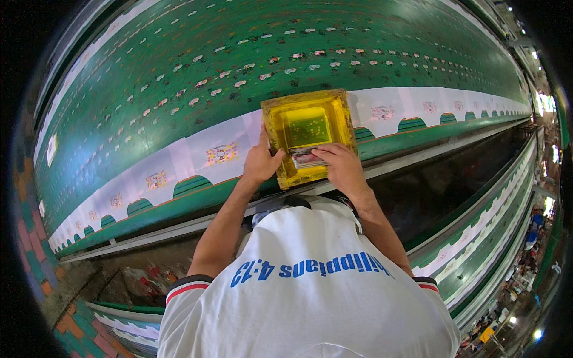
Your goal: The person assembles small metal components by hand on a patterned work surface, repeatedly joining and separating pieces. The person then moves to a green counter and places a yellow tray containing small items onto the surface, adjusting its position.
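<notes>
A yellow screen-printing frame [346, 119] lies over the white cloth strip [242, 134] along the near edge of a long green table. Its mesh window [307, 125] shows a small pattern of light spots. My left hand [261, 161] grips the frame's left side, thumb on top and fingers along the outer edge. Inside the frame's near end, my right hand [343, 167] has its fingers closed over a squeegee [303, 158]. Part of that squeegee is hidden under the fingers, and dark reddish ink seems to lie by it.
Printed pink-and-yellow motifs [222, 154] repeat on the cloth pieces left of the frame, with fainter ones [382, 112] to the right. The green table [197, 113] carries rows of small ink marks. A metal rail [412, 161] edges it. Another cloth-covered table [477, 238] stands behind on the right.
</notes>
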Motion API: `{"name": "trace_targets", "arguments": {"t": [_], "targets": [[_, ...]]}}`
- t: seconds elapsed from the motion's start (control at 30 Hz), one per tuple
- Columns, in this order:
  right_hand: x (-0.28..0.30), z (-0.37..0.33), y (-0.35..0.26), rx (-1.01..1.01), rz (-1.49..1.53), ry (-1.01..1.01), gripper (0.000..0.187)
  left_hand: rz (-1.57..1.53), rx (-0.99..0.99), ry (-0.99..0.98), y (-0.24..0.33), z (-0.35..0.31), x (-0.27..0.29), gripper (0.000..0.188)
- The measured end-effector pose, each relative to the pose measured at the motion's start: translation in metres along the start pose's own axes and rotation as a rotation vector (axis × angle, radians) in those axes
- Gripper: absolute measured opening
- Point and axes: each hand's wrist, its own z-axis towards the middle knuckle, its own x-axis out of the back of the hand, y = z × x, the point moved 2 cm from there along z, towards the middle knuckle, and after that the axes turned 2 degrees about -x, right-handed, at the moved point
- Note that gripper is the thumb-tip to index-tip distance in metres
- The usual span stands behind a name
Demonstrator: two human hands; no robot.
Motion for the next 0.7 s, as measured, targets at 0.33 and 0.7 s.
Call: {"name": "trace_targets", "arguments": {"t": [0.33, 0.7], "targets": [[0.056, -0.018, 0.082, 0.088, -0.001, 0.062, 0.048, 0.042, -0.134, 0.080, 0.073, 0.025, -0.053, 0.113], [0.133, -0.049, 0.234, 0.036, 0.006, 0.103, 0.054, 0.035, -0.014, 0.008, 0.198, 0.090, -0.172, 0.114]]}}
